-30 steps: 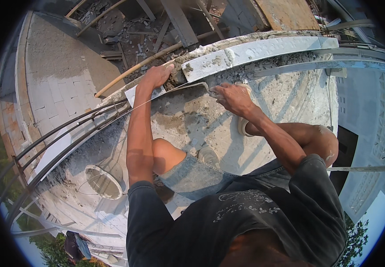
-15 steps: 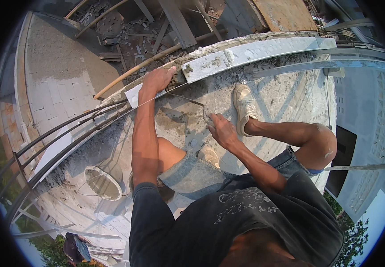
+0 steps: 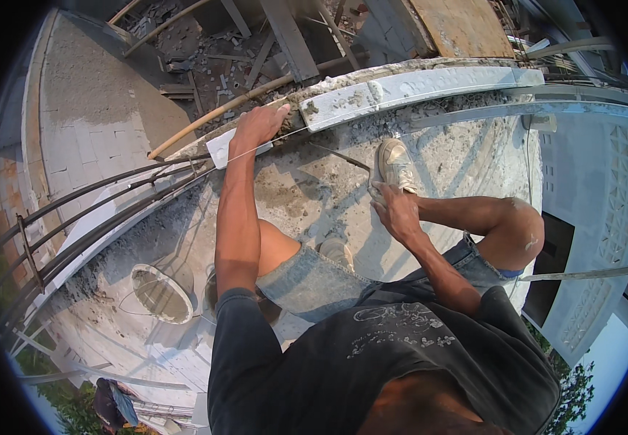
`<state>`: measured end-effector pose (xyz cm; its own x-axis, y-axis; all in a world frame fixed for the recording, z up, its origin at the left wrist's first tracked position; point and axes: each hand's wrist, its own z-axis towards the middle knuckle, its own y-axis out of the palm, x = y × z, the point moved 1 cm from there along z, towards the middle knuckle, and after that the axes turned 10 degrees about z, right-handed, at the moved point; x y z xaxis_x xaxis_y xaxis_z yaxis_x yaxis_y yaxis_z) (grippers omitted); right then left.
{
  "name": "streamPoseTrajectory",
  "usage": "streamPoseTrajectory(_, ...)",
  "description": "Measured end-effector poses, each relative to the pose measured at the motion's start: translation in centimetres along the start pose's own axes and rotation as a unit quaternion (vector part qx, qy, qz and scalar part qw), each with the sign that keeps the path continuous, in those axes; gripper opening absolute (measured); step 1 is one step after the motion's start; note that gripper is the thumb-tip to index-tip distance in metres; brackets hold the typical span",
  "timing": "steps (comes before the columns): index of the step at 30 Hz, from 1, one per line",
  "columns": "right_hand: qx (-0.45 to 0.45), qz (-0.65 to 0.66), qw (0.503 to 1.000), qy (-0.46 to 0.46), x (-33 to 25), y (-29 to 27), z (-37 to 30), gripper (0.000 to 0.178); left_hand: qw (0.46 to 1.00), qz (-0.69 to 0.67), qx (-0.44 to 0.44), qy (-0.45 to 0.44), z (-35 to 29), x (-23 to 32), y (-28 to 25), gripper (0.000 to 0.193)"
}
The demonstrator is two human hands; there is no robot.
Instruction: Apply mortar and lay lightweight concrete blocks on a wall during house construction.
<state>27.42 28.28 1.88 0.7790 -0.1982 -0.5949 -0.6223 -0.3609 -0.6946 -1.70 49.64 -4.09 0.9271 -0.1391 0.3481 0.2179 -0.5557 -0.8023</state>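
My left hand [image 3: 262, 125] lies over the top of the low curved wall, fingers reaching toward the bare mortar gap [image 3: 291, 125]. Under its wrist sits a short white block [image 3: 221, 149]; the palm's contact with it is hidden. Right of the gap, a longer white block [image 3: 339, 105] rests on the wall. A thin taut string [image 3: 288, 135] runs along the block faces and passes by my left wrist. My right hand [image 3: 398, 212] is closed round the handle of a trowel [image 3: 343, 156], just before my shoe. Its blade shows nearly edge-on above the floor slab.
A mortar-crusted bucket [image 3: 162, 293] stands at the lower left. Dark bent rebar [image 3: 104, 196] juts from the wall's left end. Beyond the wall lie a bamboo pole [image 3: 220, 116], planks and rubble on a lower level. A metal rail [image 3: 488, 112] curves at the right.
My right hand has moved right with the trowel, from above the floor to beside my shoe. My left hand stays at about the same place on the wall.
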Motion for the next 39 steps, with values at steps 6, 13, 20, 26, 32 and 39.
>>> streamPoseTrajectory(6,-0.062,-0.151,0.984,-0.074,-1.2,5.7,4.0,0.03,0.994,0.107,-0.005,-0.014,-0.2,0.7,-0.1,0.069)
streamPoseTrajectory(13,0.041,-0.261,0.953,-0.15,0.8,3.7,7.6,0.03,0.995,0.094,0.012,-0.017,-0.7,-0.4,0.2,0.069)
streamPoseTrajectory(20,-0.057,-0.282,0.948,-0.139,1.1,2.0,10.8,0.03,0.999,0.05,0.008,-0.009,-0.9,-0.7,0.1,0.069)
streamPoseTrajectory(26,-0.073,-0.274,0.951,-0.126,-1.3,3.8,12.1,0.03,0.997,0.071,-0.011,-0.024,-0.7,-0.7,0.1,0.068)
streamPoseTrajectory(32,-0.03,-0.245,0.959,-0.137,-3.4,2.7,11.3,0.026,0.999,0.039,0.023,-0.014,-0.6,-0.8,0.4,0.068)
streamPoseTrajectory(39,0.04,0.011,0.986,-0.164,-3.4,0.7,3.4,0.032,0.998,0.05,0.034,0.0,-0.6,-1.3,0.4,0.069)
